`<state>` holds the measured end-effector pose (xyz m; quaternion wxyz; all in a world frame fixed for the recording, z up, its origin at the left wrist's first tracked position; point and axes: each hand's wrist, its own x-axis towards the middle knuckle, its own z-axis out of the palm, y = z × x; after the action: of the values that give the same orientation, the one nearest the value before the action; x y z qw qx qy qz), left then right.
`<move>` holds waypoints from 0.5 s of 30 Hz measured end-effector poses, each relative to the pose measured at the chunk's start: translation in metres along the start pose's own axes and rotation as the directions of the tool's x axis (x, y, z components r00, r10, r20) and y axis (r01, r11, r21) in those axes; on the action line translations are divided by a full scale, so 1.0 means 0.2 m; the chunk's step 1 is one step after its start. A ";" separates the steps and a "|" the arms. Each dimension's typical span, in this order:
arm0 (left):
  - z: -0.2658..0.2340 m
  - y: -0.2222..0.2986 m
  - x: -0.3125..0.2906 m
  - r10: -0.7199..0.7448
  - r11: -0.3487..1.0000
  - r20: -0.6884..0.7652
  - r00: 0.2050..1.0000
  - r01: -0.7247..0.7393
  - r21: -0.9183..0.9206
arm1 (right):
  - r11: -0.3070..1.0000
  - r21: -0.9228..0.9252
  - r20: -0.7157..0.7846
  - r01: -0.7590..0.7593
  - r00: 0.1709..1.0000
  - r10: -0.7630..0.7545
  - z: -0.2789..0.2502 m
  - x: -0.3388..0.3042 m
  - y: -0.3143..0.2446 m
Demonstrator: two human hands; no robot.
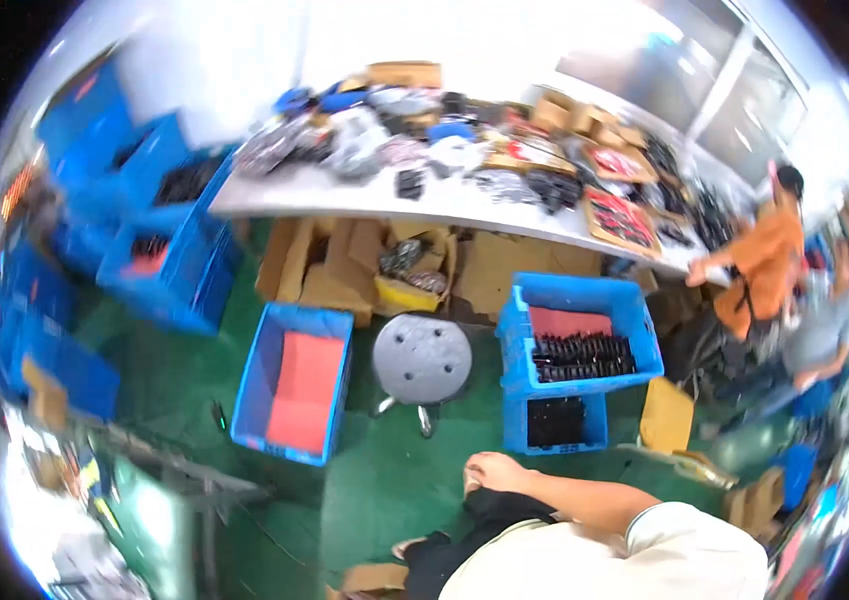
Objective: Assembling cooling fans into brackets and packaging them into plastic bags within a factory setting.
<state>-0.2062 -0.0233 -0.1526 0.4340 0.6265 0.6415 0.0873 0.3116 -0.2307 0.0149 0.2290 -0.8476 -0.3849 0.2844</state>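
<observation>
My right forearm reaches in from the lower right, and my right hand (pixel 494 468) hangs low over my dark trousers. Its fingers look bent and blurred, and I cannot make out anything in them. My left hand does not show. Beyond my right hand stands a grey round stool (pixel 422 358) with metal legs. To its right, a blue crate (pixel 584 283) holds rows of black parts on a red sheet, on top of another blue crate (pixel 514 425) with black contents. Left of the stool, a blue crate (pixel 247 385) has a red sheet on its bottom.
A long white table (pixel 344 203) carries bags, cartons and trays of small parts. Cardboard boxes (pixel 319 265) sit beneath it. Blue crates (pixel 169 275) are stacked at the left. A person in orange (pixel 769 260) stands at the table's right end; another in grey (pixel 824 335) is nearby.
</observation>
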 end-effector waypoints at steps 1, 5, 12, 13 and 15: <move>0.06 0.19 0.09 0.009 1.000 0.077 0.997 -0.009 -0.009 | 0.999 0.013 -0.056 -0.047 0.997 0.047 -0.04 -0.08 0.27; 0.16 0.64 0.30 -0.128 0.991 0.272 0.954 0.130 0.008 | 0.925 0.006 0.036 -0.379 0.925 0.379 -0.25 -0.25 0.58; 1.01 2.05 0.27 0.082 0.794 0.571 0.817 0.292 -0.533 | 0.789 0.235 -0.061 -0.568 0.801 0.595 -0.48 -0.44 1.03; 1.11 2.17 0.21 0.055 0.714 0.564 0.824 0.362 -0.599 | 0.795 0.274 -0.116 -0.541 0.802 0.585 -0.54 -0.41 1.00; 1.37 2.48 -0.06 -0.046 0.755 0.598 0.800 0.420 -0.503 | 0.768 0.341 -0.181 -0.542 0.764 0.620 -0.54 -0.44 1.12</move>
<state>0.3354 -0.0529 0.0128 0.7864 0.3591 0.5003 0.0489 0.4510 -0.4527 -0.0156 0.2938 -0.9175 -0.0215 0.2671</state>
